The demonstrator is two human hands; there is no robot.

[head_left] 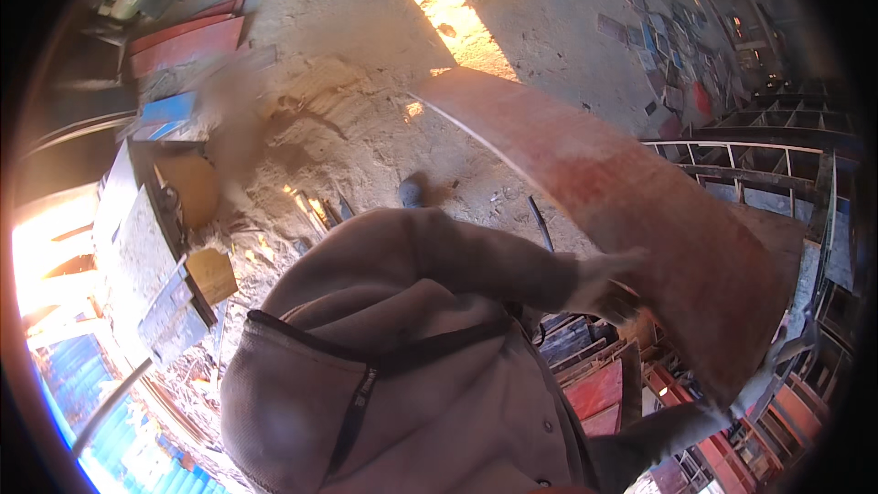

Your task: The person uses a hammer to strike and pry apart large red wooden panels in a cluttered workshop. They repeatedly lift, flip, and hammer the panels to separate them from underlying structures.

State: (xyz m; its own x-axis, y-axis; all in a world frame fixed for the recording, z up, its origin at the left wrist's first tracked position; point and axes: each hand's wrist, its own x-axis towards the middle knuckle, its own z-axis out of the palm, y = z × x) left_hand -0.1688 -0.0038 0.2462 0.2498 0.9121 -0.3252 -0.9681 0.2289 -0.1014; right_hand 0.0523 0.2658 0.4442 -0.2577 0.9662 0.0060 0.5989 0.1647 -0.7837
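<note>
A large reddish-brown plywood board (pixel 594 165) with a worn face slants across the right half of the view. My left hand (pixel 605 285) reaches over from the left and grips the board's near long edge, fingers curled partly out of sight. Lower right, my right hand (pixel 766 380) holds the board's near end by its corner; the hand is blurred. Both arms wear brown sleeves, and my jacket (pixel 393 375) fills the lower middle.
Wooden frames and racks (pixel 768 160) stand along the right. Red panels (pixel 594 398) lie below the board. At left are a stack of panels (pixel 151 256), a blue piece (pixel 169 110) and red sheets (pixel 187 44). Scraps (pixel 658 46) litter the dusty floor at upper right.
</note>
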